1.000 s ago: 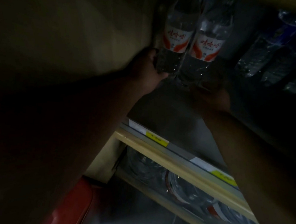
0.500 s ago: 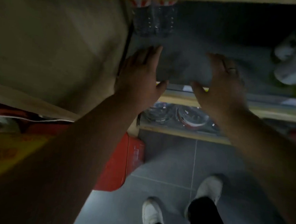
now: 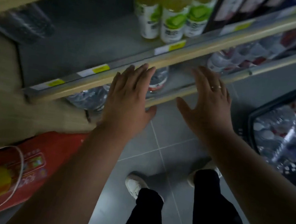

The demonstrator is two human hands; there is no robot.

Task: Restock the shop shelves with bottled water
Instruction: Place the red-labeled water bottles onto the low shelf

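As the left hand (image 3: 126,99) and right hand (image 3: 207,103) hung before the shelf (image 3: 185,51), fingers (image 3: 142,73) straight, spread, holding nothing, bottles (image 3: 89,97) below, basket (image 3: 251,121) of bottles right.

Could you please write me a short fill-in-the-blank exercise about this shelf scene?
1. The left hand and right hand are both holding ____.
2. The ring is worn on the ____ hand.
3. The bag beside the left arm is ____.
4. The black basket holding water bottles sits on the person's ____ side.

Missing words: nothing; right; red; right
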